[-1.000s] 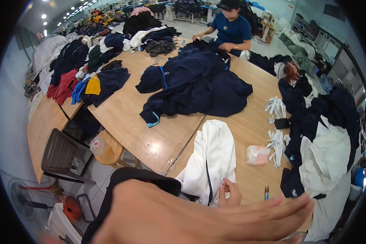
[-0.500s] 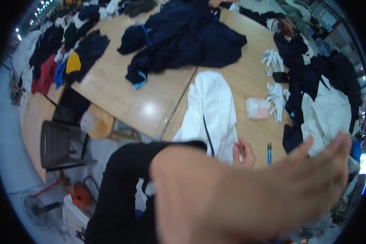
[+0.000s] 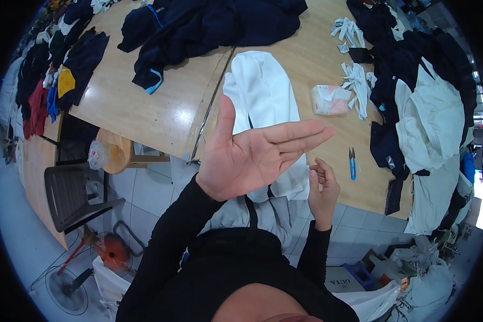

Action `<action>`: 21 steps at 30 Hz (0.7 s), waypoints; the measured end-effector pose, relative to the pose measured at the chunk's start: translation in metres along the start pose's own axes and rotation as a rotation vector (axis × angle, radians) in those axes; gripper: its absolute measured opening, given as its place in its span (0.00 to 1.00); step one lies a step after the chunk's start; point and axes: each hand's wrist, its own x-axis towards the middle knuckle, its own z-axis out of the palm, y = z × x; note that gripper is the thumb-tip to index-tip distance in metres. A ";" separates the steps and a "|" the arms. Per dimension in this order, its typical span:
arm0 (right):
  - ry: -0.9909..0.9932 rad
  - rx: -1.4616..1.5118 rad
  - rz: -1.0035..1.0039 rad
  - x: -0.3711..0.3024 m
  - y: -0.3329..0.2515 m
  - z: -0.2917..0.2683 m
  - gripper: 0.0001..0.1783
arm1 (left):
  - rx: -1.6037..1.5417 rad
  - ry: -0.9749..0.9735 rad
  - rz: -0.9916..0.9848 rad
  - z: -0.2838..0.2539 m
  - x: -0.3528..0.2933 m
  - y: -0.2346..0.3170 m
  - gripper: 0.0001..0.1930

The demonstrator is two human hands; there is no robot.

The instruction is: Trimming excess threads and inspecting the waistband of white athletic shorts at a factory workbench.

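Note:
My left hand (image 3: 255, 153) is held up above the white garment (image 3: 263, 80), palm showing, thumb and fingers stretched out with nothing in them. White and long, the garment lies on the wooden table with a dark stripe partly hidden behind that hand, and its near end reaches the table's front edge. Beside the garment's right edge is my right hand (image 3: 324, 194), fingers loosely bent and apart from the thumb. Nothing shows in it; whether it touches the cloth I cannot tell. Thread snips (image 3: 352, 164) with blue handles lie to its right.
A pack of tissues (image 3: 330, 100) and white fabric strips (image 3: 357, 88) lie on the right of the table (image 3: 161, 121). Dark navy garments (image 3: 209, 27) spread across the far side. White and dark clothes (image 3: 432, 121) are heaped at right. A chair (image 3: 72, 196) and stool (image 3: 124, 161) stand left.
My left hand has drawn back from close in front of the camera at the right to above the white garment. The view has tilted down, showing more floor. The right hand stays beside the garment.

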 end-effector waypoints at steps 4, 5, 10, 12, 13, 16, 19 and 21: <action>-0.020 -0.011 -0.011 0.004 0.005 0.003 0.20 | -0.012 0.014 -0.016 -0.004 -0.007 -0.003 0.66; -0.017 -0.011 -0.038 0.005 0.004 0.006 0.20 | -0.017 0.006 -0.017 -0.004 -0.008 -0.005 0.66; -0.022 -0.002 -0.096 0.009 -0.001 0.013 0.21 | -0.005 -0.018 -0.018 -0.002 -0.011 -0.006 0.63; -0.018 0.001 -0.083 0.008 -0.001 0.013 0.20 | -0.022 0.078 -0.004 0.001 -0.011 -0.010 0.53; -0.004 -0.005 -0.079 0.008 0.000 0.012 0.20 | -0.030 0.069 -0.015 0.002 -0.011 -0.011 0.53; -0.013 -0.037 -0.073 0.007 0.002 0.014 0.20 | 0.323 0.180 -0.003 -0.004 -0.025 -0.012 0.36; -0.008 -0.018 -0.036 0.005 0.002 0.012 0.20 | 0.349 0.191 0.019 -0.019 -0.043 -0.016 0.36; -0.006 -0.044 -0.026 0.003 0.000 0.010 0.19 | 0.527 0.206 -0.020 -0.037 -0.062 -0.009 0.35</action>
